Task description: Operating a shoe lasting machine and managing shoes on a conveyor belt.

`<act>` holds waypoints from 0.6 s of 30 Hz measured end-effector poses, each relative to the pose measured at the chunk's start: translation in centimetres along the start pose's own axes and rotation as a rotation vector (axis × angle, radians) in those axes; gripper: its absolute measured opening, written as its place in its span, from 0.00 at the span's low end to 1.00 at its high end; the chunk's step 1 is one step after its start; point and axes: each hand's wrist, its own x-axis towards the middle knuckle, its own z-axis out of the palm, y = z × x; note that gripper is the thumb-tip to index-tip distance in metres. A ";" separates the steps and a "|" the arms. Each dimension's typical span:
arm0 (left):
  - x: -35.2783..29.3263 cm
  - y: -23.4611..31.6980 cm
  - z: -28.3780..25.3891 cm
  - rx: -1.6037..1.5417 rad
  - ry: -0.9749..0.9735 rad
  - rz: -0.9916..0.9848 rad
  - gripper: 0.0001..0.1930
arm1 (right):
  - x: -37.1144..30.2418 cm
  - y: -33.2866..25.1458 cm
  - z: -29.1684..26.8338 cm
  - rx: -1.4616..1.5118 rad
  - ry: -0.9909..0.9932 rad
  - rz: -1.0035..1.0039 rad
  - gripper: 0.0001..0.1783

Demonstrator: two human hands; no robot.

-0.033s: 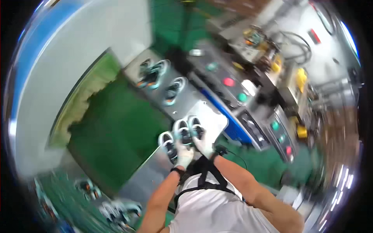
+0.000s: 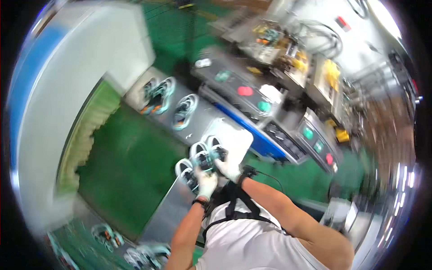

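Three white and pale-green sneakers with dark insides lie side by side in front of me. My left hand (image 2: 206,183), in a white glove, grips the near end of the middle sneaker (image 2: 200,155). The right sneaker (image 2: 217,149) is in my right hand (image 2: 230,168), also gloved, with the fingers closed round its near end. Just left of my left hand is the left sneaker (image 2: 186,174), which seems untouched. Motion blur hides the exact finger positions. Beneath the sneakers are a metal bench (image 2: 158,220) and a white board (image 2: 238,143).
Farther along the bench stand a single sneaker (image 2: 185,112) and a pair of sneakers (image 2: 162,95). A machine with a button panel (image 2: 245,91) borders the right side. More sneakers (image 2: 146,256) sit at lower left, near a large pale cabinet (image 2: 49,121).
The whole view has swung, so the bench, sneakers and machine sit farther left in the picture. Both hands stay at the same sneakers.
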 end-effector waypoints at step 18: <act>-12.7 12.3 20.1 0.601 -1.295 0.213 0.11 | -31.2 9.3 -24.2 1.110 0.960 0.478 0.41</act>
